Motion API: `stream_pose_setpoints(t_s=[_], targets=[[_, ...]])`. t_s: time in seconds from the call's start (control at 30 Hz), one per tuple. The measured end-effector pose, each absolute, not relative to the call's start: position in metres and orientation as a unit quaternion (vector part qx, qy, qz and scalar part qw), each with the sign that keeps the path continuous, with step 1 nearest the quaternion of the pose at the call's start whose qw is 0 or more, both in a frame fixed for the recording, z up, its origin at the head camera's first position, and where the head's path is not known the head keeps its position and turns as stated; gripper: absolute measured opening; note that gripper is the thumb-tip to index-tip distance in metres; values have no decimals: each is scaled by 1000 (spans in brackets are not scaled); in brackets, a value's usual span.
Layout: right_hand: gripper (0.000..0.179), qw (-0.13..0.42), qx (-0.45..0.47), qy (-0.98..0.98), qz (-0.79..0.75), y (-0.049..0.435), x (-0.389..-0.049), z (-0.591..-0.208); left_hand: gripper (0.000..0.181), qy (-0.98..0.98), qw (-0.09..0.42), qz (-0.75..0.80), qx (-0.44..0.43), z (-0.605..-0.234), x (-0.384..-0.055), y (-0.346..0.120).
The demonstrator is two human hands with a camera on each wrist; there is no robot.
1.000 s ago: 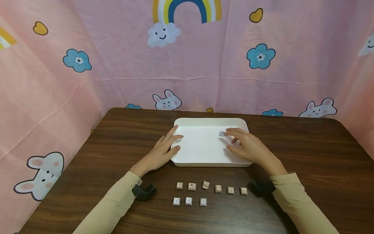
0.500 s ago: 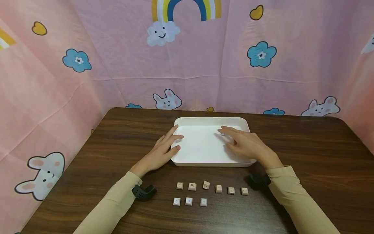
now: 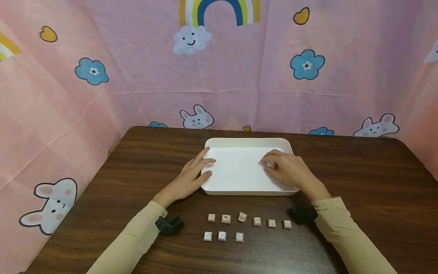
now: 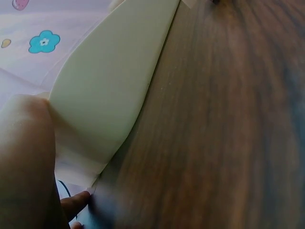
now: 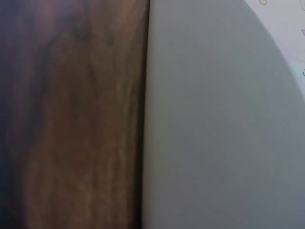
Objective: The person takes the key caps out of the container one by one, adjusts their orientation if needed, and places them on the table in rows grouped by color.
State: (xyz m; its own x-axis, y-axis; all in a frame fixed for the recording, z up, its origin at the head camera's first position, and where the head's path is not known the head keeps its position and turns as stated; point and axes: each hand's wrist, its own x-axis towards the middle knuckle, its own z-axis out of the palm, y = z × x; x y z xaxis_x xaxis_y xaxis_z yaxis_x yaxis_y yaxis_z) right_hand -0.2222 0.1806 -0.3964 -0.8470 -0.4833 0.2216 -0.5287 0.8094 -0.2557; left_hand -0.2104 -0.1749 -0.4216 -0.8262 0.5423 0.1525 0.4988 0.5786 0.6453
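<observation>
In the head view, a white rectangular tray (image 3: 236, 169) lies on the wooden table. My left hand (image 3: 187, 179) rests with spread fingers along the tray's left rim. Over the tray's right half, my right hand (image 3: 287, 169) reaches down and pinches a small white keycap (image 3: 265, 163) between thumb and fingers, which mostly hide it. In the left wrist view, the hand's thumb side (image 4: 28, 157) and a fingertip show beside the tray's outer wall (image 4: 105, 86). The right wrist view holds only the tray's wall (image 5: 214, 114) and tabletop, not the hand.
In front of the tray stand two rows of keycaps: several beige ones, such as the beige keycap (image 3: 226, 219), and a nearer row of three white ones, among them the white keycap (image 3: 221, 236). Behind the table (image 3: 154, 152) hangs a pink patterned curtain (image 3: 236, 68).
My right hand first passed leftward over the keycap lying in the tray, then its fingers curled in and took hold of it. The left hand has stayed at the tray's rim.
</observation>
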Motion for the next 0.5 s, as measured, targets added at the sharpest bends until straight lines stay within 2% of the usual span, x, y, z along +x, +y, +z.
stream_pose_setpoints(t_s=[0.1, 0.2, 0.5], targets=[[18, 84, 260, -947, 167, 181, -222, -399, 44, 889, 32, 352, 292, -421, -210, -175], [20, 87, 257, -944, 187, 182, -221, -401, 44, 889, 32, 351, 292, -421, -209, -175], [26, 135, 280, -875, 371, 190, -214, -395, 42, 888, 34, 354, 292, -421, -210, -175]])
